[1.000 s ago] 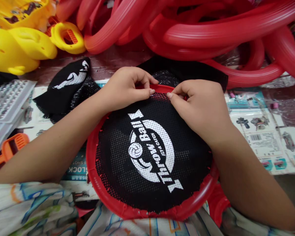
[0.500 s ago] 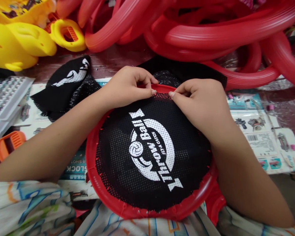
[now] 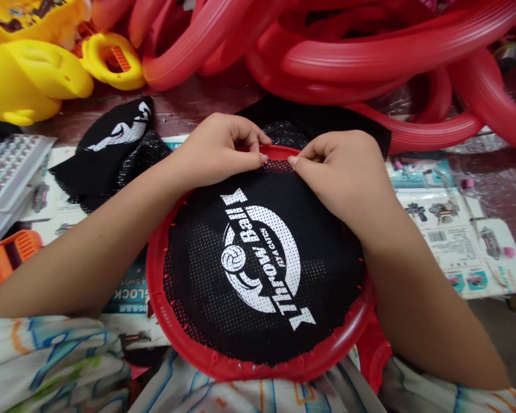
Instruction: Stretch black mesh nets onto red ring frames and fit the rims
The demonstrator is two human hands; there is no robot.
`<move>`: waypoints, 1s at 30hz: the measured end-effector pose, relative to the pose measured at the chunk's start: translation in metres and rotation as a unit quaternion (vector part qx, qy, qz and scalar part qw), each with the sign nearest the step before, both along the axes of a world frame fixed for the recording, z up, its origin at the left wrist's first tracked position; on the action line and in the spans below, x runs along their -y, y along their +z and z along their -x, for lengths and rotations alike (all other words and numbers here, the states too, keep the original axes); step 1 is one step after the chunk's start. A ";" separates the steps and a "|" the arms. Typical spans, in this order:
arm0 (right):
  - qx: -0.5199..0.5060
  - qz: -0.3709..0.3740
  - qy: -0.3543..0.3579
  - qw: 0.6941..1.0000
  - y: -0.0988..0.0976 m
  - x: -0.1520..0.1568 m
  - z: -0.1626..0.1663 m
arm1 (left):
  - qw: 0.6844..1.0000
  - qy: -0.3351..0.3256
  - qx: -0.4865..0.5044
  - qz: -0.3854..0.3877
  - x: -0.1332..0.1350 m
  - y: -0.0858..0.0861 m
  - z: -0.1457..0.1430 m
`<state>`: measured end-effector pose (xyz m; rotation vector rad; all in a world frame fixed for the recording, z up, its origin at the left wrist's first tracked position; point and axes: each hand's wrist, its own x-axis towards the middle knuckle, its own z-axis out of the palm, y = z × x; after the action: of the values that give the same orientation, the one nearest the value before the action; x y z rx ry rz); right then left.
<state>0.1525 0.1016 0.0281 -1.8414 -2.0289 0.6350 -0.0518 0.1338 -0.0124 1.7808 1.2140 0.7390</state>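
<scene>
A red plastic ring (image 3: 163, 310) lies in front of me with a black mesh net (image 3: 198, 269) stretched over it; the net carries a white "Throw Ball" print. My left hand (image 3: 217, 150) pinches the net's edge at the ring's far rim, fingers closed. My right hand (image 3: 346, 175) pinches the same edge just to the right, fingers curled. The thumbs sit a few centimetres apart on the net.
A pile of red plastic rings (image 3: 348, 51) fills the back. Yellow plastic parts (image 3: 30, 80) lie at the back left. More black nets (image 3: 112, 149) lie left of the ring. A blister tray (image 3: 4, 166), an orange handle (image 3: 8, 255) and printed cards (image 3: 456, 229) cover the table.
Both hands have stayed at the far rim, the fingertips shifting slightly along the net's edge. The view has drifted a little to the right.
</scene>
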 end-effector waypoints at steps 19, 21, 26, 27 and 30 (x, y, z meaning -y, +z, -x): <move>0.065 0.012 0.030 0.997 0.040 0.017 -0.029 | 0.991 -0.087 -0.091 -0.043 0.004 0.016 0.004; 0.098 0.040 0.050 0.993 0.043 0.021 -0.030 | 0.985 -0.091 -0.132 -0.058 0.005 0.019 0.005; 0.151 0.051 0.079 0.984 0.035 0.018 -0.024 | 0.979 -0.044 -0.190 -0.060 0.008 0.027 0.010; 0.157 0.041 0.069 0.984 0.034 0.017 -0.023 | 0.975 -0.040 -0.210 -0.060 0.010 0.028 0.012; 0.154 0.030 0.062 0.986 0.029 0.013 -0.021 | 0.962 -0.023 -0.269 -0.045 0.017 0.032 0.017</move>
<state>0.1739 0.0887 0.0571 -1.9604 -2.3607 0.4701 -0.0685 0.1166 0.0195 2.1592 1.4959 0.2865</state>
